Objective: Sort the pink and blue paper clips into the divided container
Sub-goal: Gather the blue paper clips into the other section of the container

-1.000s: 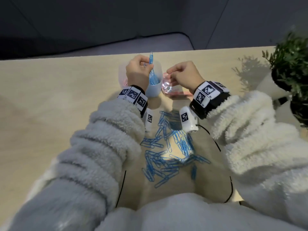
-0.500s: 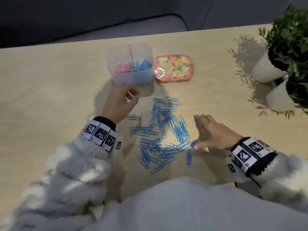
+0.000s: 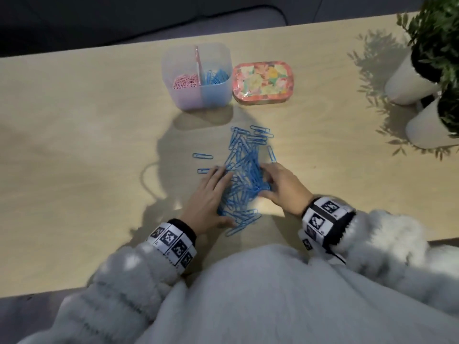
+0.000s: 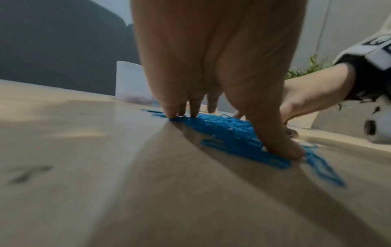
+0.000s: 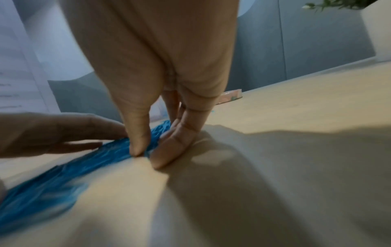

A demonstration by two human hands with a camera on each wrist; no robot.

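hands on the pile now, one on each flank. left hand (image 3: 207, 198) lies flat at the pile's left side, fingers straight and spread, fingertips (image 4: 172, 113) down on the wood and thumb pressing the near end of the heap, holding nothing. two stray clips (image 3: 203, 156) lie on the bare table (image 3: 74, 145) just left of the heap. centre stage, the blue paper clips (image 3: 244, 170): a loose tangle of thin bent wire, glossy coated, lying at the middle of the table a little towards the near edge. light stuff, stiff, slippery on smooth pale wood, and it hooks on itself; my call is to rake it into a tighter mound and pinch from the sides, since a clip lying flat gives little to take hold of. right hand (image 3: 284, 188) is cupped against the pile's right side, fingers bent, thumb and fingertips (image 5: 139, 147) closing on a clump; whether it has actually nipped any clips i cannot tell. towards the far edge stands the divided container (image 3: 223, 95), frosted soft-cornered plastic, pink paper clips (image 3: 186, 81) in its left compartment, blue in its right. just right of it a flowered tin (image 3: 263, 81), rounded and shiny. at the far right corner, white plant pots (image 3: 407, 88) with leafy greens.
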